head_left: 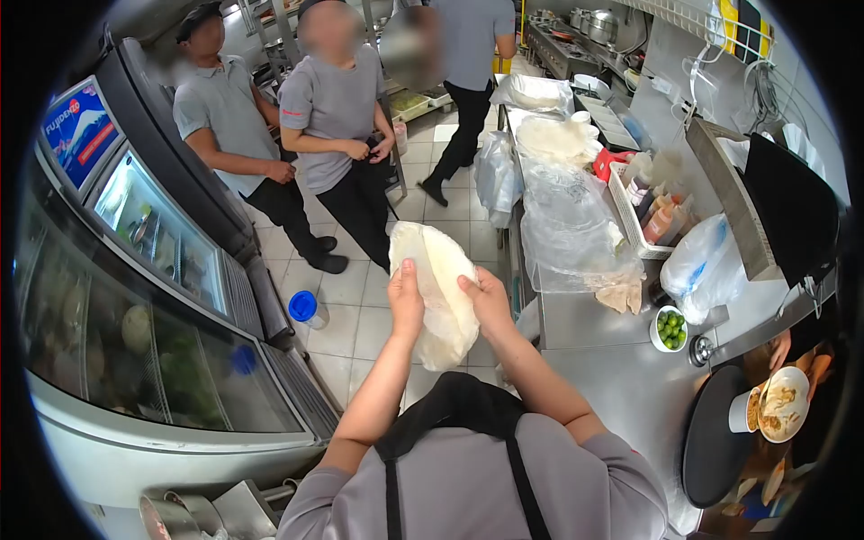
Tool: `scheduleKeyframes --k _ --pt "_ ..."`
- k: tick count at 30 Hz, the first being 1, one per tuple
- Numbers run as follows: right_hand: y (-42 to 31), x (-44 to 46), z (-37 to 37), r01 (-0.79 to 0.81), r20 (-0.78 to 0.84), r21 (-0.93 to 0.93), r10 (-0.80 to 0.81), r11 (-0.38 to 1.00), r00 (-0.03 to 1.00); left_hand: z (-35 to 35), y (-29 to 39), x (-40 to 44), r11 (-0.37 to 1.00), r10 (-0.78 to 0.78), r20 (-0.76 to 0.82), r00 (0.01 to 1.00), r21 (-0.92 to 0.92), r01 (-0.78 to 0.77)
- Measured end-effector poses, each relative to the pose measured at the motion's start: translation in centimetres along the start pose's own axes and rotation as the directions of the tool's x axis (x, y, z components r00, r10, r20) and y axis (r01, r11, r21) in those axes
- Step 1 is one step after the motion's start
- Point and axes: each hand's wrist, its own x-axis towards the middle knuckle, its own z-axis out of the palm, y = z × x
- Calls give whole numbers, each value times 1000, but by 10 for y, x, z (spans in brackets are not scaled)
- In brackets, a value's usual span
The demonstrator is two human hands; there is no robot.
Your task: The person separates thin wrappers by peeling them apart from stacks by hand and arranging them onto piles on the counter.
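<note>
Both hands hold a pale, thin, round sheet that looks like flatbread or a dough wrapper (434, 301), lifted in front of my chest above the floor. It is creased along the middle and appears folded or layered. My left hand (407, 297) grips its left edge, with the thumb lying on the upper face. On the opposite edge, my right hand (486, 301) pinches in the same way, thumb on top. The fingers behind the sheet are mostly hidden.
To my right runs a steel counter (585, 333) with plastic sheeting (576, 220), a bottle basket (634, 220) and a bowl of green limes (669, 329). Glass-door fridges (162, 351) line the left. Several people stand ahead. A blue-lidded container (308, 309) sits on the floor.
</note>
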Motion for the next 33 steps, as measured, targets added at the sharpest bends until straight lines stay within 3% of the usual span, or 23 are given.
scheduleKeyframes --k 1,2,4,7,8,11,13,14,17,20,21,23,24,26,28,29,30,33 --pt "-3 1 -1 -61 39 105 57 993 998 0 2 -2 998 30 28 999 51 -31" --pt "-8 2 -3 -14 45 -107 19 994 999 -1 4 -4 993 59 55 997 100 -64" --pt "-26 5 0 88 85 -503 -52 860 995 -2 3 -7 981 111 93 990 152 -124" --pt "-43 14 12 286 177 -756 -237 589 955 -4 -1 -11 978 123 132 984 152 -143" --pt "-53 17 14 286 192 -818 -233 498 953 -6 1 -14 984 91 155 984 138 -112" --pt "-76 30 26 227 260 -892 32 392 965 -3 4 -21 976 76 198 977 185 -114" --pt "-60 45 19 227 264 -861 19 456 964 -9 -2 -24 942 111 255 961 281 -183" --pt "-51 49 14 227 267 -843 14 487 964 -18 -17 -21 955 113 229 967 245 -169" --pt "-50 43 5 104 167 -692 17 715 986 3 2 -29 999 37 -48 998 -24 -38" --pt "-33 40 1 112 147 -595 -30 796 989 -5 -1 -32 993 -48 -116 992 -112 35" --pt "-32 40 2 120 130 -574 -55 810 990 -13 -4 -25 999 -46 -64 997 -5 46" --pt "-36 31 14 258 187 -706 -178 659 966 -34 -11 -17 975 -76 37 996 210 66" --pt "-38 27 20 320 224 -759 -234 566 946 -32 -9 -12 951 10 47 999 307 -24" --pt "-32 20 34 373 259 -774 -281 512 924 -23 2 3 851 171 90 981 487 -194" --pt "-29 18 35 410 285 -792 -320 452 904 -15 29 10 747 53 139 989 652 -132" --pt "-31 16 32 402 254 -762 -336 508 907 -8 44 8 682 -6 153 988 724 -108" --pt "-37 12 31 395 223 -727 -352 561 909 2 58 3 715 -88 120 989 699 -21" --pt "-52 2 23 295 129 -639 -279 711 952 2 54 2 831 -59 128 990 556 -23"
